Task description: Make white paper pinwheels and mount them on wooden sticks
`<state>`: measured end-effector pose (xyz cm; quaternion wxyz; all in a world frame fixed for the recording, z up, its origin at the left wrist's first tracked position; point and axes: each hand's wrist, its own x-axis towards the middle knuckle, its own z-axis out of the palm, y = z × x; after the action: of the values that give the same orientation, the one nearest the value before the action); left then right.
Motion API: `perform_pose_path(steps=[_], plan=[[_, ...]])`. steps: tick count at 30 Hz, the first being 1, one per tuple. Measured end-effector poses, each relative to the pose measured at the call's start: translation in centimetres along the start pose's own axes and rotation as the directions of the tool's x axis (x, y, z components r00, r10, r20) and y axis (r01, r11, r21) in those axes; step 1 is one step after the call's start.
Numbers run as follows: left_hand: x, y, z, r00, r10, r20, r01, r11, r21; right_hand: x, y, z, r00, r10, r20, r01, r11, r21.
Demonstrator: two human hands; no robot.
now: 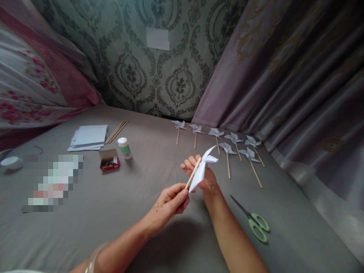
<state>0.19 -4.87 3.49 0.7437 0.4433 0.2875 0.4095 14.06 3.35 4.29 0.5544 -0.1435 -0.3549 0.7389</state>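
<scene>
My left hand [173,201] is closed around the wooden stick [193,173] of a white paper pinwheel [200,172], which tilts up to the right. My right hand [209,178] is just behind the paper blades, its fingers apart and partly stretched out past the stick's top. The blades hide much of its palm, so I cannot tell whether it touches the paper. Finished-looking pinwheels [227,148], several of them, lie in a group beyond the hands to the right. A pair of green-handled scissors [257,226] rests beside my right forearm.
On the grey cloth surface [136,204] stand a white-capped bottle [124,148] and an open red box of small metal pieces [109,163]. Farther left are stacked white paper sheets [90,135], wooden sticks [116,132], a white round object [11,163] and a blurred-out item [54,185]. Curtains hang on the right.
</scene>
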Motion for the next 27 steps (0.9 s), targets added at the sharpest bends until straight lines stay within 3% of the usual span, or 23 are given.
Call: perform_pose_path(steps=[6, 12, 18, 27], plan=[[0.3, -0.1, -0.3, 0.997, 0.025, -0.072, -0.024, 1.000, 0.010, 0.2, -0.5, -0.3, 0.992, -0.038, -0.117, 0.024, 0.992, -0.123], [0.8, -0.4, -0.9, 0.996, 0.014, -0.090, -0.020, 0.997, -0.070, 0.5, -0.4, 0.4, 0.955, -0.083, -0.286, 0.023, 0.978, -0.209], [1.3, -0.7, -1.2, 0.990, -0.036, -0.139, 0.016, 0.990, -0.142, 0.9, 0.4, 0.8, 0.926, -0.114, -0.361, -0.009, 0.947, -0.321], [1.8, -1.5, -1.1, 0.967, -0.132, -0.220, 0.088, 0.976, -0.200, 1.4, 2.4, -0.6, 0.869, -0.089, -0.487, -0.071, 0.951, -0.301]])
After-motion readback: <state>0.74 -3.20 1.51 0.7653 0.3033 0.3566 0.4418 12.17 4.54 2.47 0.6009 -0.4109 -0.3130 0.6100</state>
